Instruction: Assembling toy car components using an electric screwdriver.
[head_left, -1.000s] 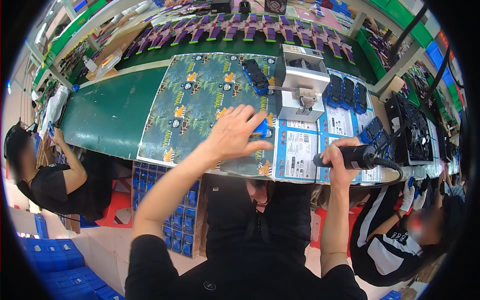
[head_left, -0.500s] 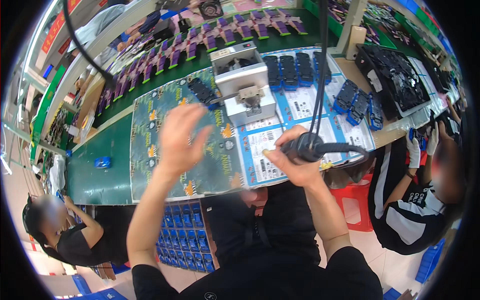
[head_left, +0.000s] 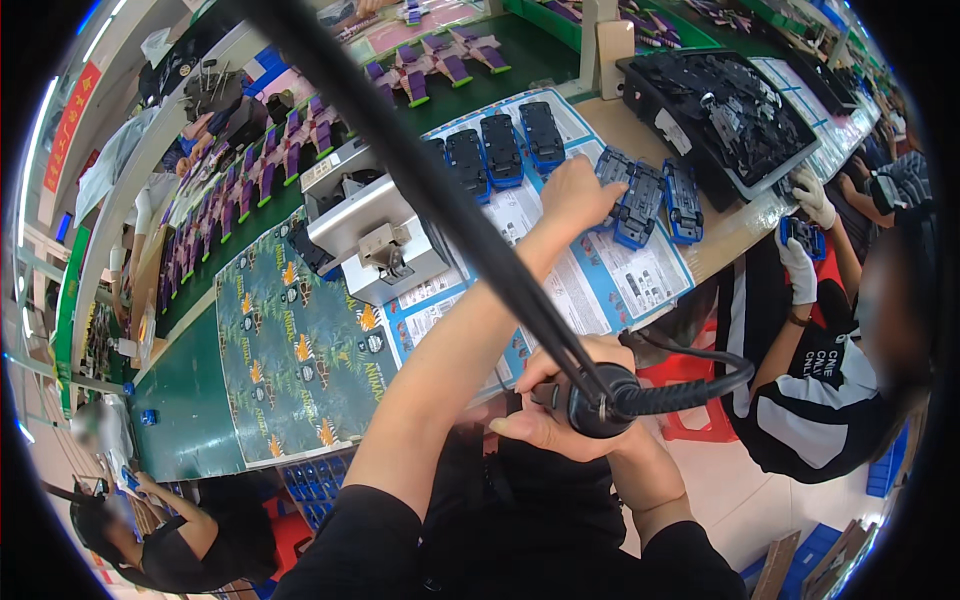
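My left hand reaches across to the right, its fingers bent over the near edge of a blue toy car that lies with its black underside up. Its fingertips are closed at that car, which sits in a small group with another upturned toy car and one more. My right hand is wrapped around a black corded power tool, seemingly an electric screwdriver, near the table's front edge. The tool's tip is hidden. A grey metal box-like device stands left of my left forearm.
Upturned toy cars stand in a row beyond my left forearm. A black tray heaped with black parts lies at the right. Thick dark cables cross the view. Co-workers sit at both sides; one wears white gloves.
My left hand has swung from the left of the metal device over to the toy cars at the right. My right hand has come nearer my body with the tool. The view has shifted right.
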